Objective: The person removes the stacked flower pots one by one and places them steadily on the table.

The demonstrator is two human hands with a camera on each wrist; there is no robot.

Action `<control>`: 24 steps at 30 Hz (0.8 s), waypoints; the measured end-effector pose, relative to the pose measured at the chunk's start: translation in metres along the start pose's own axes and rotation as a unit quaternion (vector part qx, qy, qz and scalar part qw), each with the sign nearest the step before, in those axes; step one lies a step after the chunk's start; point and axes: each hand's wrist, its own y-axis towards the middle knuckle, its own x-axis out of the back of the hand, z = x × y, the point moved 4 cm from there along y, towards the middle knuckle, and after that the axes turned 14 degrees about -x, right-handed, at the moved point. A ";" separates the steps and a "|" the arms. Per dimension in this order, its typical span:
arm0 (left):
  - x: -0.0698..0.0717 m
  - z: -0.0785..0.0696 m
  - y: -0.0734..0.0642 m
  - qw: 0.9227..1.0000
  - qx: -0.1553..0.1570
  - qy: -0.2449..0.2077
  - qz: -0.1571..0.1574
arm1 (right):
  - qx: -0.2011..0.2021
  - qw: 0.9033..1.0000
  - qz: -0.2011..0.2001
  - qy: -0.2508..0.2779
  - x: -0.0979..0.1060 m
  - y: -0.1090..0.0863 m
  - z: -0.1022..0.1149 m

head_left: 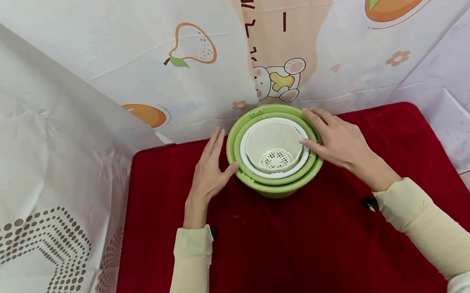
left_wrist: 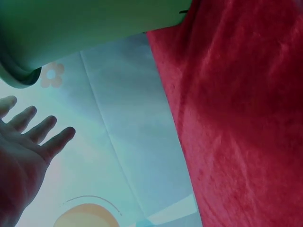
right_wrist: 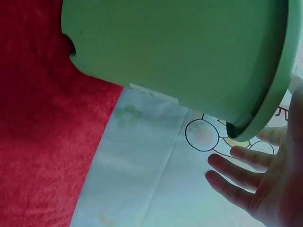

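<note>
A stack of nested flowerpots stands near the far edge of the table. The outermost is a green pot (head_left: pixel 279 193) with another green rim inside it, then a white pot (head_left: pixel 279 175), then a cream pot (head_left: pixel 272 137) with a perforated bottom. My left hand (head_left: pixel 208 173) is at the stack's left side, fingers extended and thumb tip by the outer rim; in the left wrist view those fingers are spread apart from the pot. On the right side, my right hand (head_left: pixel 343 140) has its fingers spread at the outer rim and its thumb reaching over toward the inner pots.
Dark red cloth (head_left: pixel 287 255) covers the table. Behind it hangs a white sheet (head_left: pixel 123 41) printed with fruit and a bear, close to the stack. Another patterned white sheet (head_left: pixel 16 174) drapes along the left side.
</note>
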 end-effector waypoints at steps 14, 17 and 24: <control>-0.012 -0.006 0.004 1.000 -0.009 -0.009 -0.014 | -0.011 1.000 -0.002 0.014 -0.006 0.002 0.008; -0.015 -0.007 0.006 1.000 -0.010 -0.016 -0.011 | -0.027 0.999 0.005 0.021 -0.007 0.003 0.009; -0.020 -0.010 0.005 0.999 0.005 -0.045 -0.007 | -0.068 0.997 0.016 0.042 -0.008 0.004 0.016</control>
